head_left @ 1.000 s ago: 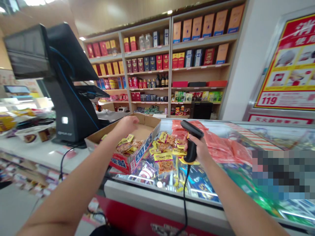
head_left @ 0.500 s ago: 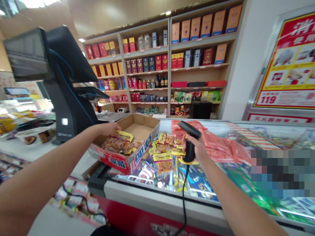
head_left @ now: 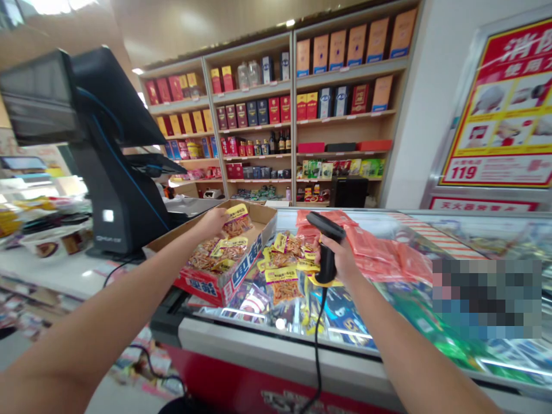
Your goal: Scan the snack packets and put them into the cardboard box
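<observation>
My left hand (head_left: 214,222) grips a yellow-topped snack packet (head_left: 237,221) by its edge, over the cardboard box (head_left: 264,225). Inside the box lie several more such packets (head_left: 211,254). My right hand (head_left: 338,256) is wrapped round the handle of a black barcode scanner (head_left: 328,241), its head tilted up to the left and its cord hanging down. Left of the scanner, a pile of snack packets (head_left: 282,259) rests on the glass top of the chest freezer (head_left: 259,342), beside the box.
A dark checkout terminal (head_left: 125,172) stands on the white counter at left. Orange-red packages (head_left: 375,250) lie on the freezer's right part. Behind are shelves of boxed goods (head_left: 259,112); a red fire notice (head_left: 500,115) hangs at right.
My left hand has moved right and slightly up, with a snack packet now raised above the others in the box. The right hand keeps its hold on the scanner; the view has shifted slightly.
</observation>
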### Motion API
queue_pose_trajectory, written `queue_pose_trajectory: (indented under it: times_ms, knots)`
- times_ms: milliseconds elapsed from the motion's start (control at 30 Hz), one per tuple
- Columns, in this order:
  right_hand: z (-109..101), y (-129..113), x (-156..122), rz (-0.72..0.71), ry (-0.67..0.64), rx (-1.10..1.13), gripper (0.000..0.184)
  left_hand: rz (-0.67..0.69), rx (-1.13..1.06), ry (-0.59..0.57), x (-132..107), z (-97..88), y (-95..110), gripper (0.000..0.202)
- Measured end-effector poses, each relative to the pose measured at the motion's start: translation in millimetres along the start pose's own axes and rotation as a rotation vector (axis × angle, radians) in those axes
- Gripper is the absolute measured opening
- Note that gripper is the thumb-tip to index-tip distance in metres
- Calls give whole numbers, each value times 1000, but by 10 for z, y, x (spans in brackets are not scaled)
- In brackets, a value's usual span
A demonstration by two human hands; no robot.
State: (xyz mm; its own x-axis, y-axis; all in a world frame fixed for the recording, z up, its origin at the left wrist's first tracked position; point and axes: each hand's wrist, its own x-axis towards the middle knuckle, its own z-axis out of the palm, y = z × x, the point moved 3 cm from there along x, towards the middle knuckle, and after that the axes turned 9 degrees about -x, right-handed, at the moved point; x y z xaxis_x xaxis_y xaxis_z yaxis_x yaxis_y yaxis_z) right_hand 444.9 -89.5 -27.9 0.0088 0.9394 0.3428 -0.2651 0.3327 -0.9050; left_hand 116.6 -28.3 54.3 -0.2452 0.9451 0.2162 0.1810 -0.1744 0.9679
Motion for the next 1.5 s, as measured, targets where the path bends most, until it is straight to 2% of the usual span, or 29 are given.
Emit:
queue_pose_trajectory:
  times_ms: [100,233,300,367,400,467,567,700,933,1067,1500]
  knots:
    - [11,-10,-10,-3,-24,-20,26,-77,-170,-31,-225,285,50,6]
    - [10,6,-20,3,-52,-63,26,-239,-720,-69,-612,842,18,18]
    - [1,21,-18,7,-46,-56,26,-378,-920,-78,-744,1161,-92,20]
    - [-9,31,-14,13,-27,-42,27,-479,-1027,-99,-788,1452,-240,16]
    - [-12,30,-13,13,-16,-38,27,-485,-1053,-106,-775,1567,-319,15]
    - [-12,18,-15,12,-1,-41,28,-411,-1059,-106,-700,1712,-470,20]
    - [-2,-21,-29,0,1,-46,28,-193,-982,-70,-551,1726,-653,34]
    - [18,-72,-58,12,-37,-116,27,85,-834,-11,-424,1577,-766,38]
    - [42,-44,-83,104,-94,-382,24,304,-647,94,-354,1460,-762,32]
    - [47,-13,-87,92,-106,-406,20,341,-588,135,-351,1429,-760,30]
    - [44,43,-86,78,-140,-368,22,304,-532,180,-375,1415,-769,23]
